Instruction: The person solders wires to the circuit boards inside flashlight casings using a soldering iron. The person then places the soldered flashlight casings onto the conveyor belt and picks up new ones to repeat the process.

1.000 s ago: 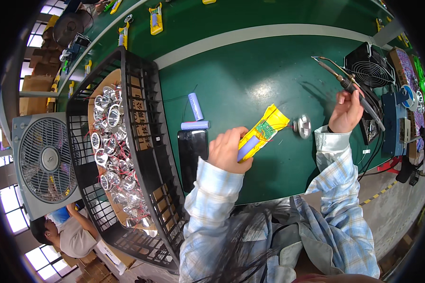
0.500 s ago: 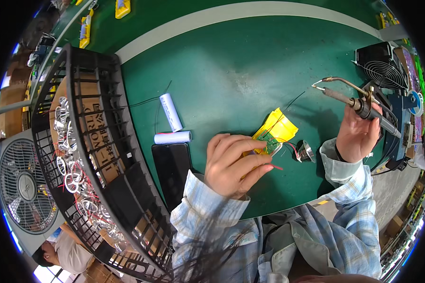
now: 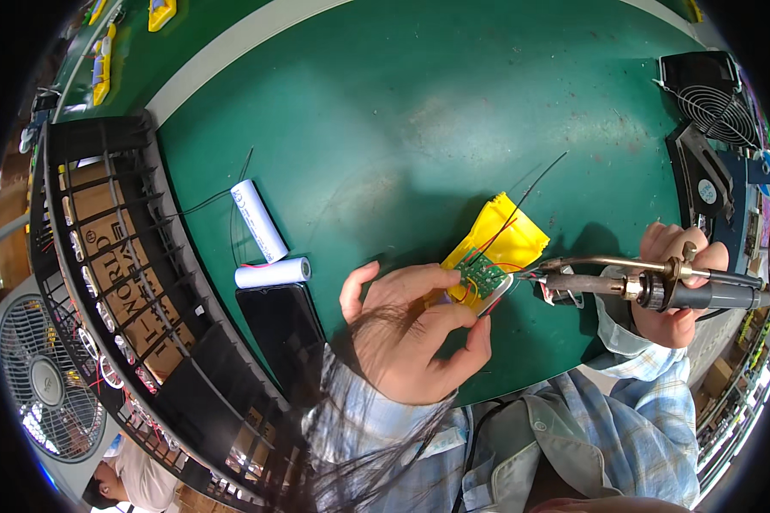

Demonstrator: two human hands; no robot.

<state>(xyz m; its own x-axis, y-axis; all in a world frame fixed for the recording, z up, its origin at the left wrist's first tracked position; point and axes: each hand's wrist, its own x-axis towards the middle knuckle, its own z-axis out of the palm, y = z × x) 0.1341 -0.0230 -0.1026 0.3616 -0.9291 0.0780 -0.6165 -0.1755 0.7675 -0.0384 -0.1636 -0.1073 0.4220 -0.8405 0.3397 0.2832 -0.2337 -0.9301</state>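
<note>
My left hand pinches a small green circuit board with red and yellow wires, held against a yellow plastic part on the green table. My right hand grips a soldering iron by its dark handle. The iron points left, its tip right beside the board's right edge. A thin black wire runs up and right from the board.
Two white cylindrical cells with wires lie left of my hand, above a black phone. A black wire crate of parts stands at the left. A small fan sits at the right; another person is lower left.
The view has come closer over the work. My right hand has brought the soldering iron down and left until its tip meets the board. My left hand still holds the board and yellow part.
</note>
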